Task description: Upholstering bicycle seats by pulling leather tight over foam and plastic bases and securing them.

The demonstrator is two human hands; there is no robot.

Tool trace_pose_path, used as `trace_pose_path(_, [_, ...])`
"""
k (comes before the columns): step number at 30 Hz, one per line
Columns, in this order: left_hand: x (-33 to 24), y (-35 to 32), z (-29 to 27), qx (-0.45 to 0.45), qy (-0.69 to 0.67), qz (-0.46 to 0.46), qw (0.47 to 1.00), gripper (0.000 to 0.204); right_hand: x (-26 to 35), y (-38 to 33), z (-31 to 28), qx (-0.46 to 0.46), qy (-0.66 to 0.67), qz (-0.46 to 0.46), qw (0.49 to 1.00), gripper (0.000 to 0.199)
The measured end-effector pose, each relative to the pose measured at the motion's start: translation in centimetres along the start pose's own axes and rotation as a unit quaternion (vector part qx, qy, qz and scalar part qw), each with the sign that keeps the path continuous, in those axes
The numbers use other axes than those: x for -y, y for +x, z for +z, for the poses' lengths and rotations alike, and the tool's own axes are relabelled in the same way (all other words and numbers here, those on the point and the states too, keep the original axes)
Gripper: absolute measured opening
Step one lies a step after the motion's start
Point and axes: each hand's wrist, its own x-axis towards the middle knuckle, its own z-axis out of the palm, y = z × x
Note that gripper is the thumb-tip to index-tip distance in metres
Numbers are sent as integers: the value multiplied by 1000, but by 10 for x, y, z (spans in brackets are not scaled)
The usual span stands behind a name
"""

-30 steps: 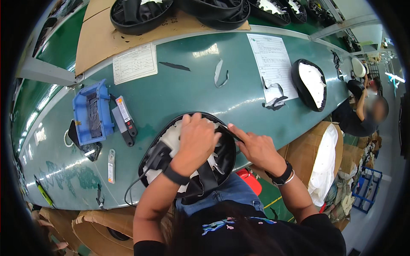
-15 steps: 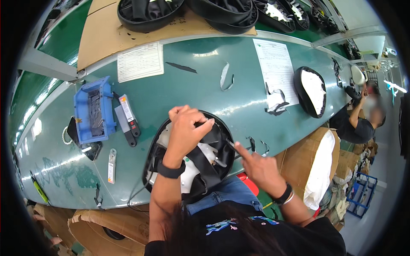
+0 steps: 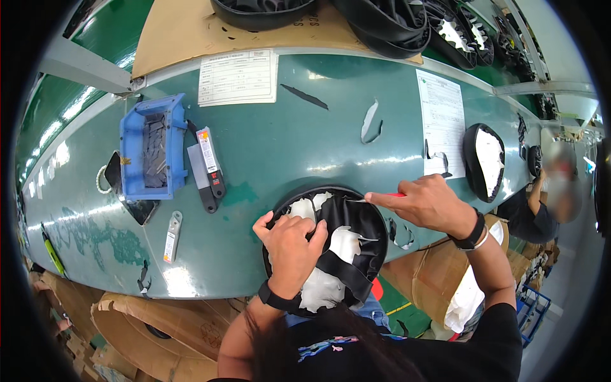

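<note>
- Far out to the left of the grip, a blue tray (image 3: 153,148) of small dark parts sits on the green workbench (image 3: 286,146), with a black-handled tool (image 3: 205,167) lying just beside its right wall.
- Below those, a small silver tool (image 3: 170,237) lies flat on the bench, well left of the gripping hand.
- Now the left hand (image 3: 289,245): fingers curled down tight over the near left part of the round black-and-white cover (image 3: 344,242), pressing white lining and black fabric against it. A firm, closed hold on the cover.
- The cover itself rests at the near edge of the bench, partly overhanging toward the person, a black strap crossing its lower half just right of the left hand.
- Right hand (image 3: 429,202) at the cover's upper right rim, pinched closed around a thin red-handled tool (image 3: 382,196) whose tip points left onto the rim.
- Beyond the right hand, a paper sheet (image 3: 440,121) lies on the bench, and another black cover (image 3: 487,159) sits further right.
- At the far right edge, another person (image 3: 541,204) leans at the bench.
</note>
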Motion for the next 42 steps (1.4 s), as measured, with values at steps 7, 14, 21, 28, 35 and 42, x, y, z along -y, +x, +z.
trace_pose_path(7, [-11, 6, 1, 0, -35, -35, 999, 28, -2, 41, -5, -24, 62, -96, 993, 59])
trace_pose_path(14, [5, 4, -31, 15, -256, -101, 961, 31, -9, 33, -2, 52, 30, -36, 998, 51])
trace_pose_path(21, [22, -3, -53, -56, -506, -192, 839, 32, 34, -31, 25, 73, 19, 130, 989, 56])
trace_pose_path(28, [-12, 43, -59, -60, -662, -77, 743, 19, 67, -48, 40, 43, 101, 245, 963, 57])
trace_pose_path(35, [-18, 77, -14, 202, 94, 267, 938, 26, 46, -24, 19, 40, 73, 228, 970, 51])
trace_pose_path(42, [1, 136, -9, 362, -190, 107, 906, 37, 26, -8, 20, 38, 159, 231, 959, 50])
